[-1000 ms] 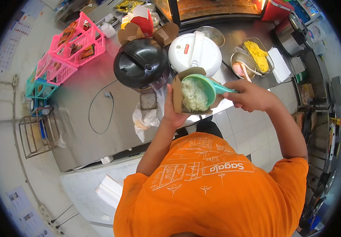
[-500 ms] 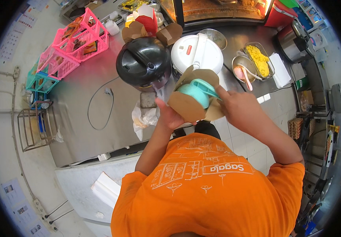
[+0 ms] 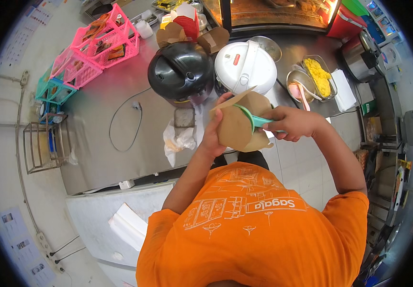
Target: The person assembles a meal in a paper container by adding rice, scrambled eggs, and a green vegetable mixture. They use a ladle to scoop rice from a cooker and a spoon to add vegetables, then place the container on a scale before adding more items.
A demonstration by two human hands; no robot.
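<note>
My left hand [image 3: 214, 131] grips a brown paper food box [image 3: 231, 129] from its left side, and the box's flaps stand open. In my right hand [image 3: 292, 123] is the handle of a turquoise scoop [image 3: 260, 121], fingers wrapped round it. The scoop's bowl is tipped inside the box, so mostly its rim shows between the flaps; what lies in the box is hidden. Just beyond the box stand a white rice cooker [image 3: 237, 62] and a black rice cooker [image 3: 175, 71], both with lids down.
A glass dish of yellow food [image 3: 319, 76] and a metal bowl [image 3: 292, 79] with a pink-handled spoon sit at the right. Pink baskets [image 3: 106, 43] stand at the back left. A loose cable [image 3: 113, 124] and a crumpled white cloth [image 3: 180, 138] lie on the steel counter [image 3: 94, 158].
The scoop has turned and gone deeper into the box, so less of its bowl shows. My right hand has lowered slightly, and the box has tilted toward it.
</note>
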